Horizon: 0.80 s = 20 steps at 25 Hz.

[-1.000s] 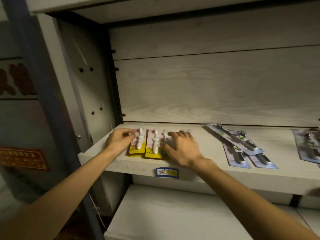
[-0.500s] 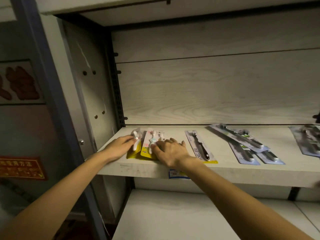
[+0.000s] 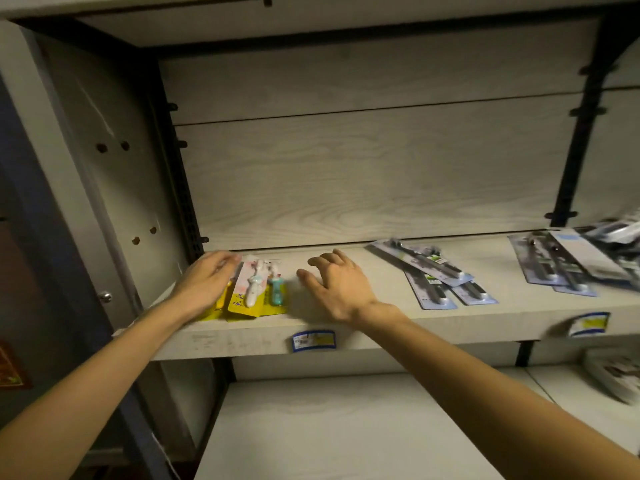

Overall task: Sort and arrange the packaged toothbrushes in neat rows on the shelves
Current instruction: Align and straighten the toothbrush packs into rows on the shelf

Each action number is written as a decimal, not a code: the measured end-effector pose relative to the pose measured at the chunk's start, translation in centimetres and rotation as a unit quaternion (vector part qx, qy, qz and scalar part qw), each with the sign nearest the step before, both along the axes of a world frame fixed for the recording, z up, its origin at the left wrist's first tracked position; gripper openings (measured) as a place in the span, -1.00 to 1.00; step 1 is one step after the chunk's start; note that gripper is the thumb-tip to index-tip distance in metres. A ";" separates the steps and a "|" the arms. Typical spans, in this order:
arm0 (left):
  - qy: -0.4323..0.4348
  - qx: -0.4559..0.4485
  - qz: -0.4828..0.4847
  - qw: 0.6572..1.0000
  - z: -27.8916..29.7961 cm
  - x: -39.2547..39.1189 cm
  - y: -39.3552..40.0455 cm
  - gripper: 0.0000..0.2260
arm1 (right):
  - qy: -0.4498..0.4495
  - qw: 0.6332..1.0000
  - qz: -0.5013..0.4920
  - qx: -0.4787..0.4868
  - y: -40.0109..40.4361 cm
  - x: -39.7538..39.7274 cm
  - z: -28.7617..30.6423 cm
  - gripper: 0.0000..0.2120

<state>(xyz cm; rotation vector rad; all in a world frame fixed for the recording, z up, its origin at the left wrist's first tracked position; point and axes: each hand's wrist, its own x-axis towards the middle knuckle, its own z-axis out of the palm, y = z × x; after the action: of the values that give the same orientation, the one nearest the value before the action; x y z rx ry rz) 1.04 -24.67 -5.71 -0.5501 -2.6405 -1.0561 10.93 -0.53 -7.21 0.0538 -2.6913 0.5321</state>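
Note:
Small yellow-backed toothbrush packs (image 3: 254, 292) lie side by side at the left end of the wooden shelf (image 3: 381, 332), one with a white-pink brush, one with a teal brush (image 3: 277, 289). My left hand (image 3: 207, 282) lies flat over the leftmost yellow pack, fingers stretched out. My right hand (image 3: 334, 285) hovers just right of the packs, fingers spread, holding nothing. Long blue-grey toothbrush packs (image 3: 429, 271) lie crossed over each other farther right, and another loose group (image 3: 557, 265) lies at the right end.
The cabinet's side panel (image 3: 114, 188) and a dark slotted upright (image 3: 180, 188) close the shelf on the left. Price labels (image 3: 313, 340) (image 3: 588, 323) hang on the shelf's front edge. A lower shelf (image 3: 346, 427) sits below, with a stack of packs (image 3: 616, 379) at its right.
My right hand has lifted off the yellow packs and moved right, fingers now spread. The black-brush pack seen beside it half a second ago is out of sight. The view shifted right.

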 end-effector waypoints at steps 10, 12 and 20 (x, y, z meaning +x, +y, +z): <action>0.110 -0.057 -0.148 0.981 3.2 5.2 19.0 -0.61 | 0.093 0.988 -0.119 0.021 17.5 9.0 0.7 -0.53; 0.129 -0.082 -0.180 0.972 3.1 7.4 23.7 -0.52 | 0.091 0.983 -0.158 0.025 21.6 11.0 0.6 -0.52; 0.107 -0.132 -0.260 0.950 1.0 13.3 40.7 -0.56 | 0.061 0.963 -0.260 0.033 36.1 18.5 0.4 -0.48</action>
<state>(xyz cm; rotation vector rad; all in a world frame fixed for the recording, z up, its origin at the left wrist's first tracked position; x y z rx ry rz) 14.39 16.07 -4.71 -1.3928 -2.5086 -0.7009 29.45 35.61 -6.76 -0.5672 -2.4597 0.2637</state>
